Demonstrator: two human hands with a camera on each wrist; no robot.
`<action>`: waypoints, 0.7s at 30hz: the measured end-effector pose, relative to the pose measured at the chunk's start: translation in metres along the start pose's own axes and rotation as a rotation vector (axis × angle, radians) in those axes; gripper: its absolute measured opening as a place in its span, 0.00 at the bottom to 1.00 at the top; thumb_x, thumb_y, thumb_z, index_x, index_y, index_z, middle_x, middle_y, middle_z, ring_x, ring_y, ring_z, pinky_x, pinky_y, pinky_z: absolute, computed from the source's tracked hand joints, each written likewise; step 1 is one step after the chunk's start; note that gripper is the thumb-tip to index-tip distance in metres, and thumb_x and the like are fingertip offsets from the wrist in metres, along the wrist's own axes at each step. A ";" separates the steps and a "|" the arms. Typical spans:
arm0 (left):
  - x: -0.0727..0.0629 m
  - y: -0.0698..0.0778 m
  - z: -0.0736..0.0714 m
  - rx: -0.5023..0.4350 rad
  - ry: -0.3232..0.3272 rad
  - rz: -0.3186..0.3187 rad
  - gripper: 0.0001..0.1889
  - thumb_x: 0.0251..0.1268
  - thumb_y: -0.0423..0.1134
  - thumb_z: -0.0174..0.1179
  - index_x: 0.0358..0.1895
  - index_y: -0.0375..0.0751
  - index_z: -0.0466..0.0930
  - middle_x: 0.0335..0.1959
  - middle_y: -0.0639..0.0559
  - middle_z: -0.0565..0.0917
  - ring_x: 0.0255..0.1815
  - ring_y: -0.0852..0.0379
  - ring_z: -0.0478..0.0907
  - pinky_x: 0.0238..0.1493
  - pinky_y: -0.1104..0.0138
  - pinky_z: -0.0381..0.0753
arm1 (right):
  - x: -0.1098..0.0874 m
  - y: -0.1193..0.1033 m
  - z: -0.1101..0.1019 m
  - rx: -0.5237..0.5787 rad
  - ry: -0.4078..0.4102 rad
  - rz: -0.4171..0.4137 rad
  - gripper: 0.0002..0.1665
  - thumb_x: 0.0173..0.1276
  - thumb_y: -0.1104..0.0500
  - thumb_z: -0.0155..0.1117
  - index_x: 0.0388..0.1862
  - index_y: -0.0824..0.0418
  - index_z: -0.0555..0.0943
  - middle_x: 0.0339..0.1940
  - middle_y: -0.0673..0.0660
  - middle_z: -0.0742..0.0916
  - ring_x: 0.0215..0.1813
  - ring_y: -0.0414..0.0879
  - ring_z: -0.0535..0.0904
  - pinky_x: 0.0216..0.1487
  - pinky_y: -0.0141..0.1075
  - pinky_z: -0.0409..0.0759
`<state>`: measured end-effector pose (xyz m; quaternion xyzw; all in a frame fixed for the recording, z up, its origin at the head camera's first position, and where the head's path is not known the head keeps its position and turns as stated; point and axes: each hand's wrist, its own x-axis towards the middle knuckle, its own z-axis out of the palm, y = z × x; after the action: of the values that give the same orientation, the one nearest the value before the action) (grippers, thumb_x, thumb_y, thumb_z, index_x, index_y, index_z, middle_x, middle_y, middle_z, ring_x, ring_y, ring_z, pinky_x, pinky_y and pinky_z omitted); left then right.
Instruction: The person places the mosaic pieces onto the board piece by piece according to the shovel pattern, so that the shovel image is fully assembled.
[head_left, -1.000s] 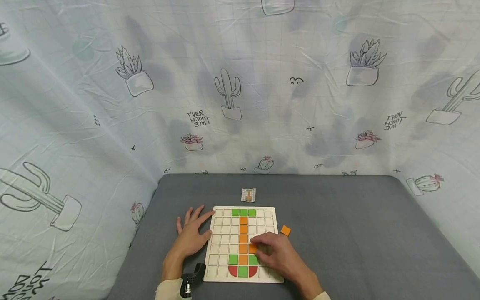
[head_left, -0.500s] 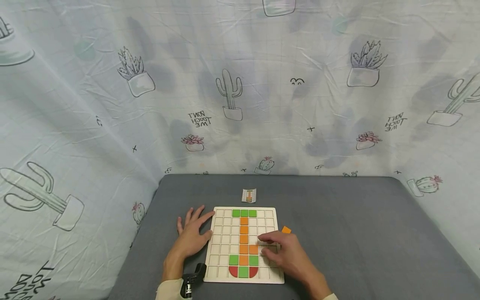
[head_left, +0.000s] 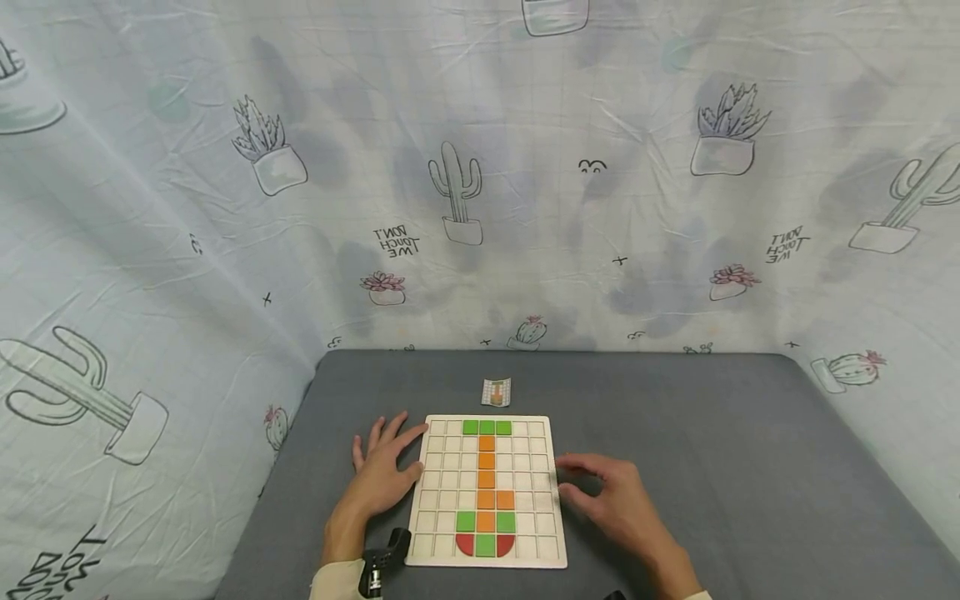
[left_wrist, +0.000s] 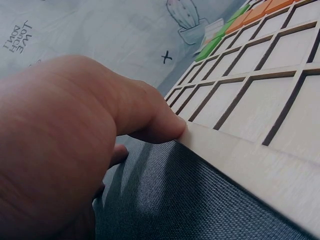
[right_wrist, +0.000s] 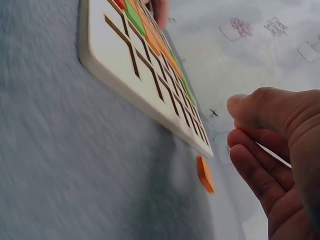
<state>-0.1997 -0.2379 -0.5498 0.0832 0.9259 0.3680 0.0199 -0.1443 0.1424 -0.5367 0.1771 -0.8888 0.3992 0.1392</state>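
Observation:
A pale wooden grid board (head_left: 538, 500) lies on the grey tabletop. It bears a column of orange tiles (head_left: 486, 461), with one more orange tile (head_left: 506, 500) to the column's right. Green tiles (head_left: 487, 427) line the top row, and others sit lower down beside two rounded red tiles (head_left: 466, 545). My left hand (head_left: 381, 477) has its fingers spread and touches the board's left edge with thumb and forefinger. Just off the right edge is my right hand (head_left: 618, 504), fingers loosely bent and holding nothing. A loose orange tile (right_wrist: 205, 174) lies by the board, hidden behind that hand in the head view.
A small printed card (head_left: 497, 392) with a grid pattern lies behind the board. Grey cloth covers the table (head_left: 712, 467), and a cactus-print curtain (head_left: 555, 208) hangs behind it and at both sides. A black wrist mount (head_left: 388, 552) juts beside the left wrist.
My right hand has let go of the orange tile, now in the grid beside the column, and moved right, off the board, to the loose tile. My left hand stays put.

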 end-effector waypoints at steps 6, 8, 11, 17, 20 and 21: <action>-0.001 0.002 -0.002 -0.005 -0.004 0.001 0.32 0.71 0.33 0.67 0.79 0.50 0.78 0.89 0.36 0.60 0.91 0.26 0.41 0.81 0.25 0.24 | -0.001 0.008 -0.013 -0.047 0.075 -0.011 0.25 0.56 0.68 0.87 0.53 0.55 0.94 0.48 0.44 0.95 0.46 0.44 0.93 0.49 0.44 0.93; -0.001 0.002 -0.003 -0.006 0.001 0.003 0.32 0.71 0.33 0.67 0.79 0.51 0.79 0.89 0.36 0.61 0.91 0.26 0.41 0.81 0.25 0.24 | -0.002 0.010 -0.015 -0.059 0.105 -0.005 0.24 0.56 0.68 0.88 0.53 0.55 0.94 0.48 0.44 0.95 0.46 0.44 0.93 0.49 0.43 0.92; -0.001 0.002 -0.003 -0.006 0.009 0.004 0.32 0.70 0.33 0.68 0.78 0.50 0.79 0.88 0.35 0.61 0.91 0.25 0.41 0.81 0.25 0.24 | -0.001 0.012 -0.017 -0.069 0.144 0.013 0.23 0.57 0.67 0.88 0.53 0.56 0.94 0.48 0.45 0.95 0.46 0.43 0.93 0.49 0.41 0.92; 0.000 0.003 -0.002 -0.002 0.009 -0.004 0.32 0.71 0.33 0.67 0.79 0.51 0.79 0.89 0.36 0.61 0.91 0.26 0.41 0.82 0.26 0.23 | 0.002 0.013 -0.012 -0.078 0.208 0.027 0.23 0.55 0.67 0.89 0.51 0.57 0.94 0.47 0.47 0.96 0.45 0.42 0.92 0.48 0.36 0.91; 0.001 0.003 -0.001 0.005 0.010 -0.002 0.32 0.71 0.34 0.67 0.79 0.50 0.79 0.89 0.36 0.61 0.91 0.26 0.41 0.82 0.25 0.23 | 0.003 0.013 -0.008 -0.071 0.221 0.041 0.23 0.54 0.69 0.89 0.50 0.58 0.94 0.47 0.48 0.96 0.45 0.43 0.93 0.48 0.38 0.91; 0.001 0.003 -0.001 0.006 0.011 -0.002 0.32 0.71 0.34 0.67 0.79 0.50 0.79 0.89 0.36 0.61 0.91 0.26 0.41 0.81 0.25 0.24 | 0.003 0.013 -0.006 -0.068 0.222 0.049 0.23 0.54 0.69 0.89 0.50 0.59 0.94 0.47 0.48 0.96 0.45 0.44 0.93 0.48 0.40 0.92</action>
<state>-0.2005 -0.2364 -0.5472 0.0802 0.9272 0.3656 0.0148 -0.1521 0.1543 -0.5396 0.1054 -0.8849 0.3893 0.2331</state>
